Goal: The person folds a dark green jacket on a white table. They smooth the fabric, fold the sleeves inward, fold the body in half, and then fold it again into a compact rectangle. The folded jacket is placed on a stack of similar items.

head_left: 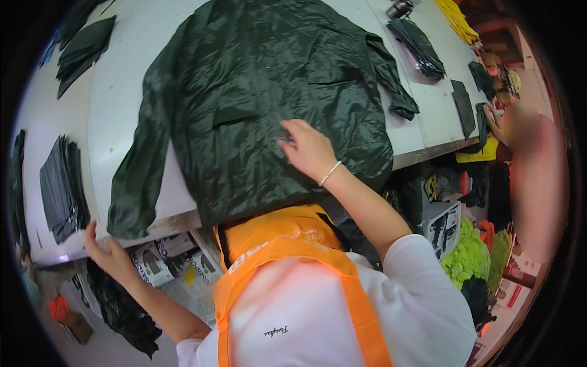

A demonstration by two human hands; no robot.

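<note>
A dark green rain jacket (263, 116) lies spread on the white table before me, its hem at the near edge. Both sleeves reach out to the sides, and two pocket flaps show on its front. Over the middle of the jacket is my right hand (309, 151), fingers bent, thumb and forefinger apart with only dark fabric showing between them. My left hand (110, 255) is at the table's near left edge, its fingers spread and holding nothing. It is close to the cuff of the left-lying sleeve and to a stack of folded dark garments (63, 189).
More folded dark garments (85, 52) lie at the far left, and a packed dark bundle (417, 48) at the far right. Beneath the table are boxes with printed sides (177, 257) and a pile of lime-green fabric (466, 254). Another person (538, 177) is at the right.
</note>
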